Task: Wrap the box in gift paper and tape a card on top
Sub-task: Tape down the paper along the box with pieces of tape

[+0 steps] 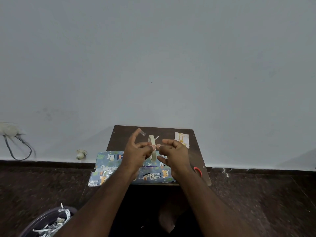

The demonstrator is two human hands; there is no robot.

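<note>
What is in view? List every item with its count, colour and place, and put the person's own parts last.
tape roll: 1, cream, held upright above the box
tape piece: 1, clear, stuck on a left fingertip
wrapped box: 1, blue animal-print paper, table's near left
card: 1, white and yellow, table's far right
scissors: 1, red handle, right table edge
table: 1, dark brown, against wall
bin: 1, dark, paper scraps, bottom left
wall socket: 1, white, left wall
left hand: 1, fingers holding roll
right hand: 1, fingers at roll
</note>
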